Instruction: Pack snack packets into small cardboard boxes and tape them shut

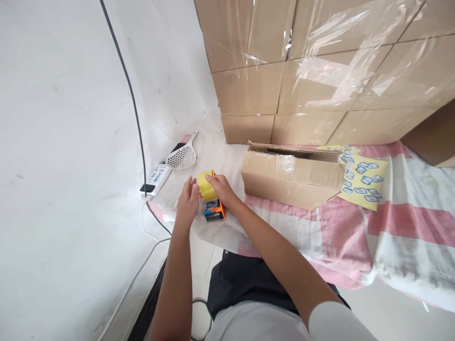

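A tape dispenser [215, 210] with an orange frame and blue and black parts carries a roll of yellow tape [206, 187]. My right hand [223, 190] is closed around it from the right, thumb over the roll. Just left of the roll is my left hand [188, 201], its fingers half bent and pointing up, with no object visible in them. A long cardboard box [293, 175] lies to the right of my hands, its top side partly open and a piece of clear tape on it.
Behind stands a tall stack of cardboard boxes [249, 90] wrapped in clear film. A white slotted skimmer [182, 157] rests on a power strip [158, 177] by the wall. Yellow printed packaging [368, 182] lies right of the box on the pink-and-white cloth [419, 218]. Cables hang at left.
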{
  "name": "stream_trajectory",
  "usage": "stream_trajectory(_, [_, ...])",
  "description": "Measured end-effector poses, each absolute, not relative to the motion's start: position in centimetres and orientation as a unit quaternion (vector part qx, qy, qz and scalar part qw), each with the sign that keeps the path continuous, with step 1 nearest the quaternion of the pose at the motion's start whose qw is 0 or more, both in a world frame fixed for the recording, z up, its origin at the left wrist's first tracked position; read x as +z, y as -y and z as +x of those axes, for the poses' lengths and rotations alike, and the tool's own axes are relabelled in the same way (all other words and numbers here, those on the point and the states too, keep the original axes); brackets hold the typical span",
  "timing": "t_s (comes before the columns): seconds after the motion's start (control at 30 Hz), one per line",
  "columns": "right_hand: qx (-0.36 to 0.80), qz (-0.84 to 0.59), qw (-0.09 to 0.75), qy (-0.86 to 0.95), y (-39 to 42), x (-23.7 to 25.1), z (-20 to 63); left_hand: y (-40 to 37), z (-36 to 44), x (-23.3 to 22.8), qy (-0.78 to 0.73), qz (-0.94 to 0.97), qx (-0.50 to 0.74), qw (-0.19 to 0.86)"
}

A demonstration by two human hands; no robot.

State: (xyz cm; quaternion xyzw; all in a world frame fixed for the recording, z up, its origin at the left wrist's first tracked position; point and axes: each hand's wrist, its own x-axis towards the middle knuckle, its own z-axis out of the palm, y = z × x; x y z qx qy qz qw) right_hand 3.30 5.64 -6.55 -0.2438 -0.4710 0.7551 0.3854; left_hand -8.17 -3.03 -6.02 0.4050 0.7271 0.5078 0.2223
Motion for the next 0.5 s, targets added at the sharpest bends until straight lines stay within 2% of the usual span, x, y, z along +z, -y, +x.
stream_trajectory(0.1, [0.753,-0.250,0.405,0.455,-5.5,-6.4,3.4,7.0,-6.7,-7.6,-0.763,0.327,0.513,0.218])
stream_trajectory(0.23, [0.749,-0.259,0.439,0.424,-6.1,-6.4,3.4,10.8,-4.3,-9.0,-0.751,0.313,0.509,0.281])
stream_trajectory(0.5, [0.745,-0.290,0.448,0.400,-7.2,-6.3,3.6,11.1,-3.4,-7.9,-0.700,0.359,0.503,0.359])
